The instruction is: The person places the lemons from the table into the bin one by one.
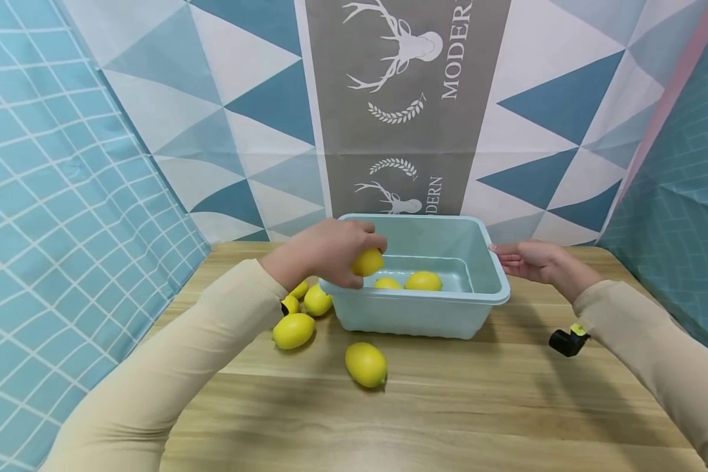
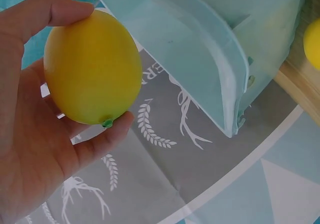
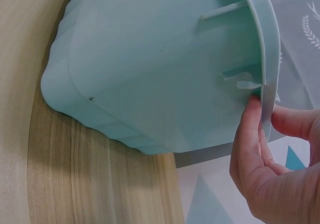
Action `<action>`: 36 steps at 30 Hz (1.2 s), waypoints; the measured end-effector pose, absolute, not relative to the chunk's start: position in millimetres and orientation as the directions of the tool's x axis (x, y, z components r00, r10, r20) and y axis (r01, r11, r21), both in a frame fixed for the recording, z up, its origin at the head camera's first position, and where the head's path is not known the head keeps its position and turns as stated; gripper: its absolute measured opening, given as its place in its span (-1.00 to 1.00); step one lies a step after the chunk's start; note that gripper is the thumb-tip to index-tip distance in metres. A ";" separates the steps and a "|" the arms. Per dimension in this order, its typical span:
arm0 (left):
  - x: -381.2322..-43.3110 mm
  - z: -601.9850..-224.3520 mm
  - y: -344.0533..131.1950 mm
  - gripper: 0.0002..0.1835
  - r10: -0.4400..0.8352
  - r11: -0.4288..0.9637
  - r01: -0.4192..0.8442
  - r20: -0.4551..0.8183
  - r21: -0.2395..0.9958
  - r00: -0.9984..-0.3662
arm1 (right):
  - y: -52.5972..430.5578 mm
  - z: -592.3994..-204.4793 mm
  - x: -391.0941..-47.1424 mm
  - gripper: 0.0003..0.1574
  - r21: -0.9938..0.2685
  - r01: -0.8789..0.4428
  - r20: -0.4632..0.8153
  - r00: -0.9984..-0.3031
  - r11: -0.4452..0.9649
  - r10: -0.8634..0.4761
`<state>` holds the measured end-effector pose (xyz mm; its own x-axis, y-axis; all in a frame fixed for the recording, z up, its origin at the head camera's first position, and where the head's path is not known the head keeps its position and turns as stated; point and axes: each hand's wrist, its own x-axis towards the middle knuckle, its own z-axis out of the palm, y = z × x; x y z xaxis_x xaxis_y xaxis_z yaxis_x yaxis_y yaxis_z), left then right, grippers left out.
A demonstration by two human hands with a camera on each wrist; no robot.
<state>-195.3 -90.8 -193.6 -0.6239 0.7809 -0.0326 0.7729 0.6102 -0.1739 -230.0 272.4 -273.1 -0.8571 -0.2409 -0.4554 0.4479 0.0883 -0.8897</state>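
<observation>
My left hand grips a yellow lemon over the left end of a pale blue-green plastic bin. In the left wrist view the thumb lies on one side of the lemon and the fingers curl round the other, its green stem tip showing. At the bin's right end, my right hand pinches the rim between thumb and fingers. Two lemons show inside the bin, one of them this lemon near the front wall. The bin stands on the wooden table.
Several lemons lie left of the bin, partly behind my left arm. Another lemon sits in front of it. A small black object with a yellow part is under my right forearm. A patterned cloth hangs behind the table.
</observation>
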 end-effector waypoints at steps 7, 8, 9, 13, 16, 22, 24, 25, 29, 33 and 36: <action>-206.4 -189.5 -84.7 -0.54 0.764 0.630 0.757 -0.035 -0.173 -0.644 | 272.4 -272.7 -228.2 -0.83 -0.889 0.452 -0.455 -0.861 0.072 -0.226; -207.7 -188.9 -83.8 -0.54 0.762 0.632 0.755 -0.036 -0.172 -0.646 | 272.4 -272.5 -227.7 -0.83 -0.889 0.452 -0.456 -0.861 0.071 -0.226; -209.0 -188.2 -82.8 -0.53 0.761 0.633 0.755 -0.037 -0.171 -0.647 | 272.5 -272.5 -227.5 -0.83 -0.889 0.453 -0.456 -0.861 0.068 -0.225; -214.0 -186.1 -78.7 -0.53 0.759 0.635 0.754 -0.044 -0.168 -0.649 | 272.0 -272.0 -227.5 -0.81 -0.887 0.457 -0.460 -0.859 0.068 -0.225; -217.2 -184.2 -74.9 -0.54 0.764 0.631 0.758 -0.036 -0.167 -0.644 | 271.5 -272.1 -228.7 -0.82 -0.886 0.457 -0.462 -0.857 0.079 -0.226; -222.8 -180.9 -65.9 -0.54 0.773 0.624 0.763 -0.014 -0.169 -0.635 | 271.7 -273.4 -231.0 -0.83 -0.885 0.456 -0.466 -0.859 0.096 -0.210; -223.7 -179.9 -62.8 -0.53 0.773 0.623 0.764 -0.018 -0.169 -0.634 | 271.9 -273.6 -230.8 -0.83 -0.884 0.458 -0.467 -0.860 0.093 -0.207; -224.1 -179.6 -61.3 -0.53 0.772 0.623 0.763 -0.020 -0.170 -0.635 | 272.0 -273.8 -230.7 -0.83 -0.884 0.459 -0.468 -0.860 0.090 -0.205; -227.4 -180.1 -57.2 -0.52 0.768 0.629 0.761 -0.028 -0.161 -0.640 | 271.5 -274.2 -229.8 -0.86 -0.883 0.461 -0.468 -0.862 0.083 -0.193; -232.1 -181.2 -54.9 -0.54 0.763 0.636 0.758 -0.024 -0.144 -0.645 | 269.5 -273.3 -230.1 -0.91 -0.885 0.455 -0.466 -0.868 0.102 -0.171; -235.8 -182.8 -53.7 -0.55 0.761 0.640 0.757 -0.023 -0.130 -0.648 | 268.9 -273.8 -230.4 -0.77 -0.885 0.449 -0.464 -0.870 0.121 -0.163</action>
<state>-235.8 -53.7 -182.8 -0.6480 0.7613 -0.0233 0.7570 0.6403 -0.1300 -230.4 268.9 -273.8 -0.8705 -0.1632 -0.4644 0.4494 0.1213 -0.8850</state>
